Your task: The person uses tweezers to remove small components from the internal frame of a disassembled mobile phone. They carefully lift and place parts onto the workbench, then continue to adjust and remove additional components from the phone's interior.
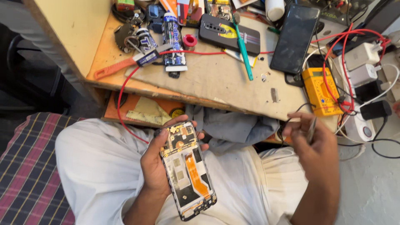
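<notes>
I saw my left hand gripping the opened phone over my lap, long axis running away from me, while my right hand's fingers pinched tweezers well to its right.

The head camera looked steeply down, close over the lap. The counter filled the upper frame.
</notes>
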